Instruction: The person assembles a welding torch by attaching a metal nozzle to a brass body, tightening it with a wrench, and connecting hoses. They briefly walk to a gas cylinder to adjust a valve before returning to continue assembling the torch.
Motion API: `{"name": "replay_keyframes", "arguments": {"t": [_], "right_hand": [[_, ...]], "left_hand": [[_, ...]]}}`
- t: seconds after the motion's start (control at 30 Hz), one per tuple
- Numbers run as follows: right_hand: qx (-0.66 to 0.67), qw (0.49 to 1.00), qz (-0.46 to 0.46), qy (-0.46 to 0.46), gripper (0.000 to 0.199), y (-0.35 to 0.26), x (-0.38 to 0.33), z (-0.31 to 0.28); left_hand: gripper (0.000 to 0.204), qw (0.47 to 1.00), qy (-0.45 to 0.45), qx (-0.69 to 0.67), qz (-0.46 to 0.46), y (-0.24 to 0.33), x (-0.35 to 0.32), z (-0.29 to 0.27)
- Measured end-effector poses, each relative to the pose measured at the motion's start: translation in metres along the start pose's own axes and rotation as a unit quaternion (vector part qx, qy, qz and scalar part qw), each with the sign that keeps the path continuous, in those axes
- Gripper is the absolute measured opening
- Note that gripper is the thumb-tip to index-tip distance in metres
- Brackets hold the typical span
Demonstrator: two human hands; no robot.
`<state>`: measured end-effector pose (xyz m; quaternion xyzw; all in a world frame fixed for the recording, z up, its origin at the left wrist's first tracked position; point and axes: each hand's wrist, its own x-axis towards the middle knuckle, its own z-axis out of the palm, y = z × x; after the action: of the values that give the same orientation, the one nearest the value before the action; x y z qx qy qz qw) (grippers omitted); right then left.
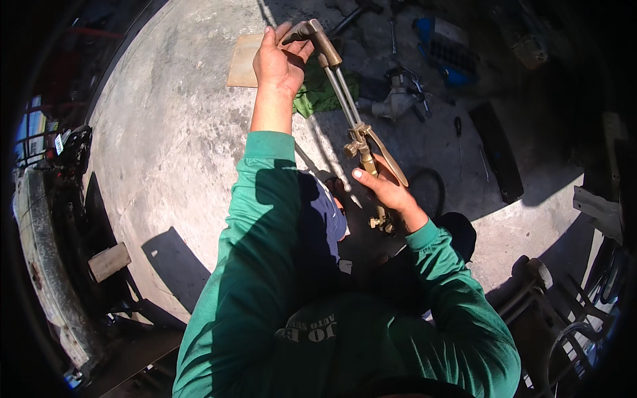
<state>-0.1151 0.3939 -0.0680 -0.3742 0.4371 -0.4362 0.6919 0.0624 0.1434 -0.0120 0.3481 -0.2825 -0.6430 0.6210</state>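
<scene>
A brass cutting torch (345, 103) with two slim tubes and an angled head slants across the middle of the view. My right hand (388, 189) is closed around its handle, just below the valve and beside the long lever. Up by the head, my left hand (280, 66) is turned palm up with its fingers stretched out. The torch's dark nozzle (295, 34) lies over those fingers; whether they touch is hard to tell. A crumpled green cloth (322, 96) lies on the floor behind the torch tubes, and a tan flat square (244, 61) lies behind my left hand.
A grey metal tool (397, 99), wrench (393, 36), hammer (355, 14) and blue case (451, 50) sit in shadow ahead. Farther right are a screwdriver (458, 129) and dark strip (496, 152). A wooden block (109, 262) and worn metal piece (53, 265) are at left.
</scene>
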Motion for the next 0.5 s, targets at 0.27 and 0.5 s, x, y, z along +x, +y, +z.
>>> {"name": "replay_keyframes", "arguments": {"t": [0.27,0.5], "right_hand": [[0.054,0.993,-0.105,0.003,0.029,-0.038,-0.009,-0.002],[-0.041,0.997,-0.052,0.041,0.027,-0.023,-0.013,-0.023]], "left_hand": [[0.066,0.765,-0.271,0.528,-0.249,0.022,-0.128,0.053],[0.060,0.681,-0.278,0.676,0.044,-0.011,-0.160,0.063]]}}
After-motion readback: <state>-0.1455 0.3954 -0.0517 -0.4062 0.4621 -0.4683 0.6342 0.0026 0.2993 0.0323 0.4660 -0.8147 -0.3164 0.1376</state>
